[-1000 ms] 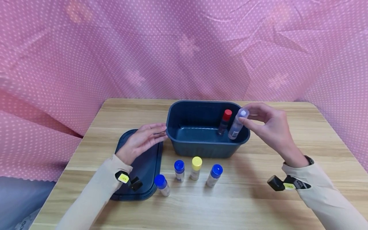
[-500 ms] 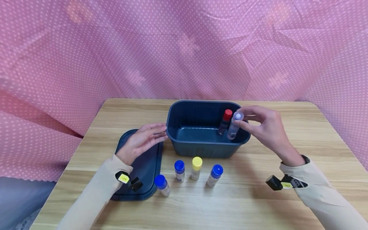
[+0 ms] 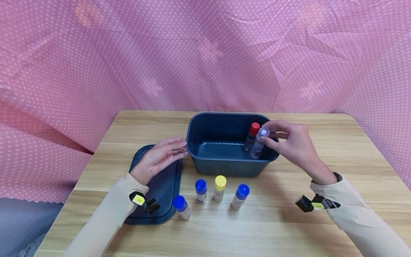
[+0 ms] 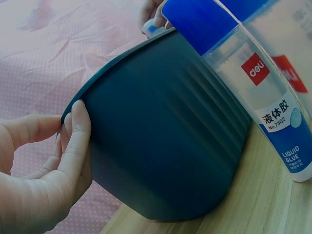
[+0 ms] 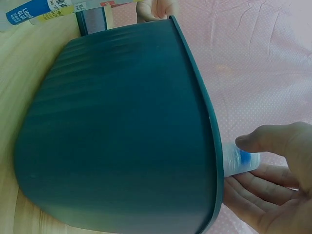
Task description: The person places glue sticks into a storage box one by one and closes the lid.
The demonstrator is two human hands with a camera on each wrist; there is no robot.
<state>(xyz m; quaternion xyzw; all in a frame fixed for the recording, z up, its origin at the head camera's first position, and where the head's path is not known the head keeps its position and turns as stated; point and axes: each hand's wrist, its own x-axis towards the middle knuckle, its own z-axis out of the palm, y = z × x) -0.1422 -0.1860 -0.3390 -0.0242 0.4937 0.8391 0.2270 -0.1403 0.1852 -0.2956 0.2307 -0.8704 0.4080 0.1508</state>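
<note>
A dark blue plastic bin (image 3: pixel 224 167) stands on the wooden table. My left hand (image 3: pixel 162 157) pinches its left rim between thumb and finger, as the left wrist view shows. Inside the bin's right end, my right hand (image 3: pixel 290 141) grips the top of a clear glue bottle (image 3: pixel 258 147) between thumb and fingers. This bottle leans slightly, its base low in the bin, close beside a red-capped bottle (image 3: pixel 254 128). Only its clear cap end (image 5: pixel 242 161) shows past the rim in the right wrist view.
Blue-capped glue bottles (image 3: pixel 201 191) (image 4: pixel 282 112) and a yellow-capped bottle (image 3: pixel 219 187) stand in front of the bin. Under my left forearm lies the dark blue lid (image 3: pixel 163 192). A pink dotted cloth (image 3: pixel 208 53) hangs behind the table.
My right hand has shifted left and slightly down with the clear glue bottle, bringing it nearer the red-capped one. The left hand stays at the rim.
</note>
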